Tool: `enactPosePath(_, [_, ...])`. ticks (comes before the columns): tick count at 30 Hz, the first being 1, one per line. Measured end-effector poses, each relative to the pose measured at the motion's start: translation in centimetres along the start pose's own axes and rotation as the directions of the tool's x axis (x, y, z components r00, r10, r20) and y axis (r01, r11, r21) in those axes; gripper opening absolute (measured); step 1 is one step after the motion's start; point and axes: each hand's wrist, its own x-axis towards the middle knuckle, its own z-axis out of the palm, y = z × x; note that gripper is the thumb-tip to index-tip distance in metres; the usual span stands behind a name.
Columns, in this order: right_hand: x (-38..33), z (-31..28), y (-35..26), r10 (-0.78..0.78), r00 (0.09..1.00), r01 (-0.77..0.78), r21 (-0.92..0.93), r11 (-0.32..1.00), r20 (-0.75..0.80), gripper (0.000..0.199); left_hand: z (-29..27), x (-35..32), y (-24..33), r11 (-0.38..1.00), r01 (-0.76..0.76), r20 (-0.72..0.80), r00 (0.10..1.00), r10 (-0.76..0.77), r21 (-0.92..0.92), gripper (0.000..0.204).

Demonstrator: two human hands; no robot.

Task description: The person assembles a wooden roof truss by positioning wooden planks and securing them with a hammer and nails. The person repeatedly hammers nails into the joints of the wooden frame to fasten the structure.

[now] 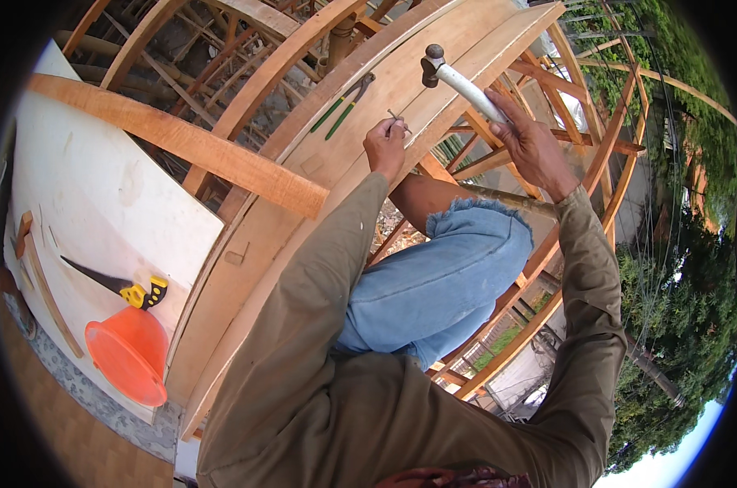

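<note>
My right hand (535, 150) is closed around the pale handle of a ball-peen hammer (476, 96), its dark metal head raised over the wooden planks (458, 61). Lower and to the left, my left hand (384, 149) rests at the planks with thumb and fingers pinched on a thin nail (391, 114). The nail's upper end pokes out above the fingertips; whether its point touches the wood cannot be made out. Just left of this hand, pliers (344, 106) with green handles lie on the plank.
A curved timber (181, 150) crosses the upper left above a white panel (116, 183). On the panel lie a handsaw (145, 291) with a yellow-black grip and an orange plastic container (128, 358). Open wooden framing (621, 154) rises at right, with trees beyond. My bent leg sits beside the planks.
</note>
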Motion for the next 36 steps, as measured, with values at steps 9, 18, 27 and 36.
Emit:
enactPosePath(9, [5.9,0.7,-5.1,-0.191,0.965,0.208,-0.083,0.975,0.181,0.050,0.3,-0.1,0.0,1.000,-0.007,0.005,1.000,0.007,0.009,0.027])
enactPosePath(18, [9.2,-2.2,-8.6,-0.195,0.934,0.284,-0.291,0.914,0.300,0.042,0.2,0.0,0.1,0.988,-0.060,0.008,0.998,0.059,0.145,0.027])
enactPosePath(27, [11.1,-0.9,-9.1,-0.144,0.926,0.252,-0.291,0.923,0.348,0.042,0.2,-0.3,0.7,0.977,-0.013,-0.006,1.000,0.015,0.212,0.030])
enactPosePath(36, [10.1,-0.9,-9.2,-0.198,0.958,0.247,-0.249,0.936,0.205,0.043,0.3,-0.6,1.2,0.955,-0.043,-0.013,0.999,0.049,0.294,0.030])
